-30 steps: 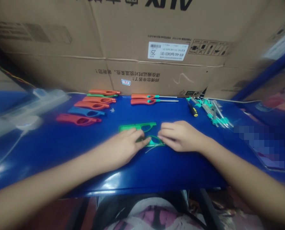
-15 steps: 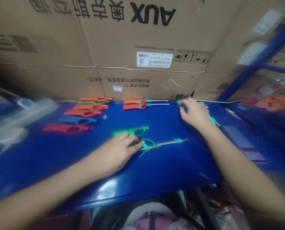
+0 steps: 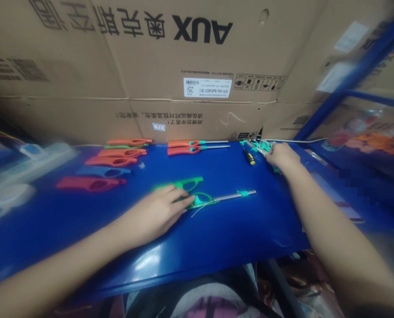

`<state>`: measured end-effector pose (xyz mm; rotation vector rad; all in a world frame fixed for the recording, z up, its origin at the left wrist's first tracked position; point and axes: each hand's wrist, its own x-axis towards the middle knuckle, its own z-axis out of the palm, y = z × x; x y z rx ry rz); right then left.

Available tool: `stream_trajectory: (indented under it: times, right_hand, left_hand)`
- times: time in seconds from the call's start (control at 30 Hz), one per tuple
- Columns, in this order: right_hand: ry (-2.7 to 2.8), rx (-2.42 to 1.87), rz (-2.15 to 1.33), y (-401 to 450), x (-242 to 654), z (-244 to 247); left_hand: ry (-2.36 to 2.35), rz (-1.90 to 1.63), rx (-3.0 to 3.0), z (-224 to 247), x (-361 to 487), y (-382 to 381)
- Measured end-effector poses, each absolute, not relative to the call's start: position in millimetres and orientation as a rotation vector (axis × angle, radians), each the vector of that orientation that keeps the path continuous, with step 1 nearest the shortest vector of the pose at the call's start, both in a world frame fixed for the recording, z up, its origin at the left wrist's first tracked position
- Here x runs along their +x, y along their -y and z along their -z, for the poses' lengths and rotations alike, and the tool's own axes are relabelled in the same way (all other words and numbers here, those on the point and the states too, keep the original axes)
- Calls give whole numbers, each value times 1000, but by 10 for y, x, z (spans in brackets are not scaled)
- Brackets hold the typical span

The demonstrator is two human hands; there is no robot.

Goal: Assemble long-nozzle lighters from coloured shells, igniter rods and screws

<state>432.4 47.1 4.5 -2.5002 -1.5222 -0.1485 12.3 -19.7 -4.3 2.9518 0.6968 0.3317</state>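
Casing halves (image 3: 176,183), green, lie on table (image 3: 249,234) partly under left hand (image 3: 162,207), curled probably to steady them, right hand (image 3: 284,157) at metal parts (image 3: 256,146) beside screwdriver (image 3: 249,157); can't tell whether either pinches anything.

The view looks from the wearer's head, forward and down over a blue table (image 3: 236,238) across mid-frame, near enough that both forearms (image 3: 80,256) enter from the lower corners. The left hand (image 3: 162,207) shows just left of centre, the right hand (image 3: 284,157) farther off, right of centre. The lap (image 3: 210,302) sits at bottom centre; upright cardboard (image 3: 133,70) fills the top.
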Motion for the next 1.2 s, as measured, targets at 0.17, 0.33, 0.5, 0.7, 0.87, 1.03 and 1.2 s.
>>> stream_trajectory:
  times: [0.17, 0.33, 0.5, 0.7, 0.87, 1.03, 1.2]
  right_hand:
    - [1506, -2353, 118, -434, 4155, -181]
    - [1704, -2013, -77, -306, 3589, -192]
    - [1833, -1293, -677, 92, 2847, -82]
    - [1943, -1076, -983, 430, 2434, 65]
    - [2208, -910, -685, 408, 2522, 55]
    - [2668, -882, -516, 394, 2665, -62]
    - [2697, -914, -546, 381, 2674, -34]
  left_hand:
    - [-717, -324, 2924, 54, 114, 185]
    - [-754, -396, 2846, 44, 133, 200]
    - [-875, -698, 2535, 48, 207, 239]
    - [-791, -925, 2154, 48, 295, 289]
    - [-847, -953, 1939, 53, 301, 296]
    - [-897, -943, 1797, 72, 290, 265]
    - [-887, -813, 1709, 49, 279, 243]
